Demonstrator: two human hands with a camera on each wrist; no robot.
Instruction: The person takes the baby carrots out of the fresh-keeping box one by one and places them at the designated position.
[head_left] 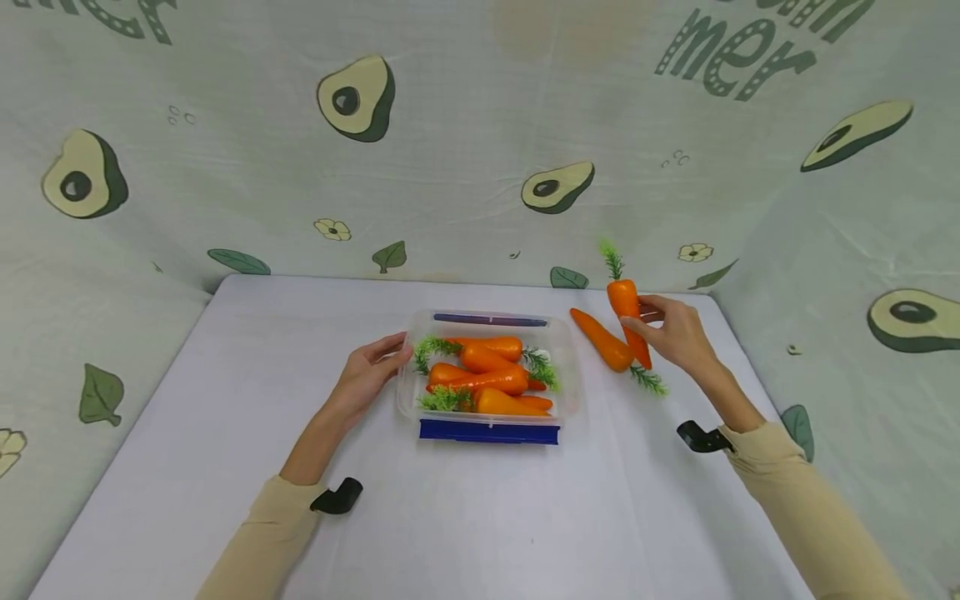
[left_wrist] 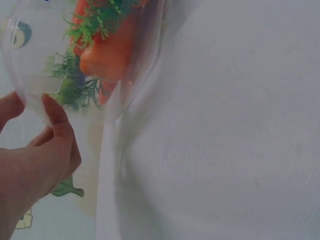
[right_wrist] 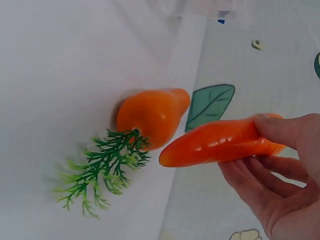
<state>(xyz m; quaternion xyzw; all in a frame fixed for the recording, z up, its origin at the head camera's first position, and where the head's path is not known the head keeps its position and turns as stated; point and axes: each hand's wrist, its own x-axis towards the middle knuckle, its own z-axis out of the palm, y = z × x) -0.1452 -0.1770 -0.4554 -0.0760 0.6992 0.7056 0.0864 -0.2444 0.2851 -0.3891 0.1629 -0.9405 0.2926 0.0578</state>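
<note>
In the head view, a clear plastic container [head_left: 570,375] with blue clips holds several toy carrots [head_left: 495,358] with green tops. My left hand [head_left: 367,371] pinches the container's left rim between thumb and fingers, which the left wrist view also shows at the clear wall [left_wrist: 30,65]. To the right, my right hand [head_left: 671,329] holds one carrot [head_left: 622,298] between thumb and fingers, leafy top up and tip down. Another carrot [head_left: 600,337] lies on the table beneath it; in the right wrist view that lying carrot [right_wrist: 150,117] shows its green top, apart from the held carrot [right_wrist: 210,145].
The white table [head_left: 480,517] runs up to a cloth backdrop [head_left: 450,167] printed with avocados and leaves, which also hangs at both sides. A blue clip flap [head_left: 487,432] hangs outward from the container's near side.
</note>
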